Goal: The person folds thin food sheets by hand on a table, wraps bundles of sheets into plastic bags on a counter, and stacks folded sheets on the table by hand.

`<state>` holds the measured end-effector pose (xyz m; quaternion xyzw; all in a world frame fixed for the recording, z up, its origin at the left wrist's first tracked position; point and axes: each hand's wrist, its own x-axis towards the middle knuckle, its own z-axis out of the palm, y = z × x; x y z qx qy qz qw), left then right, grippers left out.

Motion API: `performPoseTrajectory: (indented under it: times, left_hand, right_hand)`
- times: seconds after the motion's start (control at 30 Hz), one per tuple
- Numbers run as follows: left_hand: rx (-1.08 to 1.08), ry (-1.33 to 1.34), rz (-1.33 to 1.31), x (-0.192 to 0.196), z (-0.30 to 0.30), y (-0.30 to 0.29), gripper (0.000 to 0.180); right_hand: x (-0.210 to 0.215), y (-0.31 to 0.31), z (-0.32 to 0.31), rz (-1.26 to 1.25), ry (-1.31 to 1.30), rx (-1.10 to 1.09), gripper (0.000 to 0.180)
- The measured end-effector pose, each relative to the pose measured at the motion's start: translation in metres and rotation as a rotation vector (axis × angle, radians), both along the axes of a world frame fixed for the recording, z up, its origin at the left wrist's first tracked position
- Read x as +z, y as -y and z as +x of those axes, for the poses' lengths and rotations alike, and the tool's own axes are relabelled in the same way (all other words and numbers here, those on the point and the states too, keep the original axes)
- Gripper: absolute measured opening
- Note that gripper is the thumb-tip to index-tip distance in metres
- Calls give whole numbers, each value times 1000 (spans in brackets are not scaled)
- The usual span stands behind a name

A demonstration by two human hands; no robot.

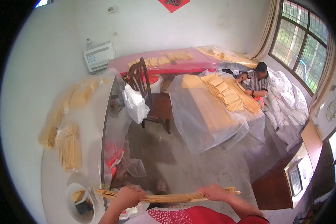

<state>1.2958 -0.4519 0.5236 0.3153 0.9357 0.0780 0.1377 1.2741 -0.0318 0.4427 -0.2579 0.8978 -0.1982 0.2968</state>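
Observation:
A long, flat bundle of thin yellowish sheets [171, 198] stretches crosswise in front of my body, its layered edges showing. My left hand [129, 196] is closed around it near the left end. Toward the other end, my right hand [215, 193] grips the same bundle, and a short ragged tip sticks out beyond it. The sheets' exact kind cannot be made out. Below my left hand, some white plastic is partly hidden by my arm.
On the left table [89, 138] lie bagged yellowish bundles [70, 149] and a white tub [71, 194]. A wooden chair [158, 106] carries a white bag [134, 102]. Beyond, a person [258, 82] handles sheets at a plastic-covered table [201, 112], beside white sacks [283, 100]. A brown cabinet [272, 190] stands right.

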Motion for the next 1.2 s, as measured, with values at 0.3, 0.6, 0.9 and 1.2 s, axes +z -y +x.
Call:
performPoseTrajectory:
  times: [0.3, 0.6, 0.9, 1.2]
  left_hand:
    - [-230, 23, -70, -28, -316, -25, 18]
    - [-682, -113, 133, -53, -635, -146, 21]
    - [-869, 10, 131, -144, -864, -311, 13]
    - [-928, -119, 126, -176, -1067, -475, 22]
  right_hand:
    - [-18, -20, -204, 8, -141, -155, 32]
    - [-22, -74, -361, 90, -119, -588, 30]
    - [-107, -184, -522, 80, 20, -787, 33]
    - [-134, -306, -706, 233, -119, -877, 32]
